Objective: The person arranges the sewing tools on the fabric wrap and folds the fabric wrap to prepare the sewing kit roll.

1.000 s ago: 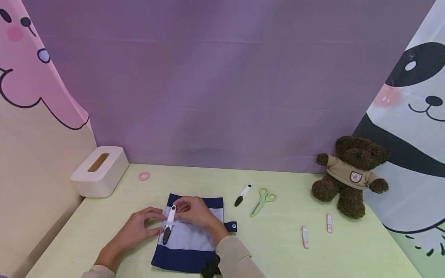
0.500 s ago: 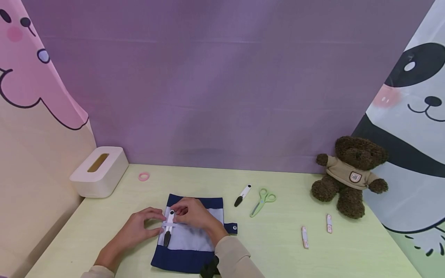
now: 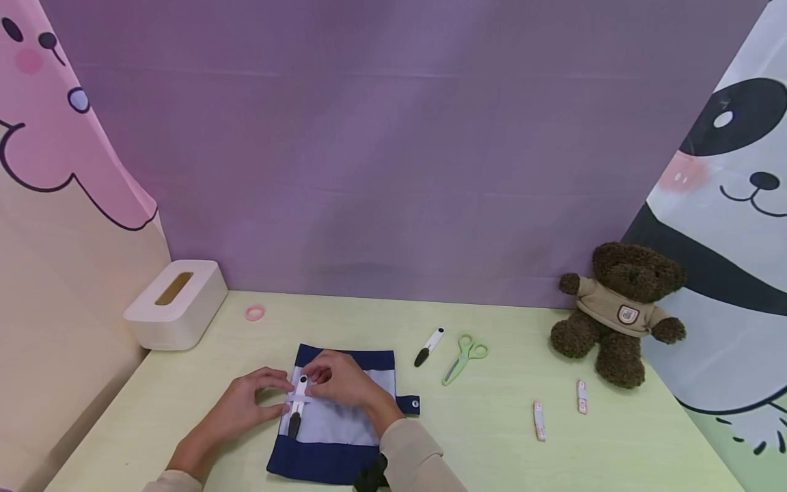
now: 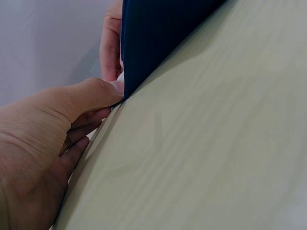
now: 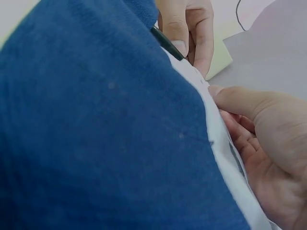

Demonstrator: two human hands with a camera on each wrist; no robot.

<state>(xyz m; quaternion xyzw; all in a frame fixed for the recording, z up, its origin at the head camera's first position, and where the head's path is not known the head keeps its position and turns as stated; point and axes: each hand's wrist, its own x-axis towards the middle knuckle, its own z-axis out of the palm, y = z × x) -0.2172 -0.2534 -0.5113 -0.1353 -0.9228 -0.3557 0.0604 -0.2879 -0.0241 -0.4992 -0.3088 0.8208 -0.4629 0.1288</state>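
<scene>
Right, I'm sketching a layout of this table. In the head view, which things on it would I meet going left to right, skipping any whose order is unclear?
White box → pink ring → cloth → loose tool → scissors → nearer stick → bear.

Black-and-white tool (image 3: 298,407) — slid lower.

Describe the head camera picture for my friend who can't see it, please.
A right hand holds a black-and-white tool under a strap on a blue cloth, while the left hand touches the cloth's left edge. Scissors, a similar tool and a brown teddy sit farther right on the table.
</scene>
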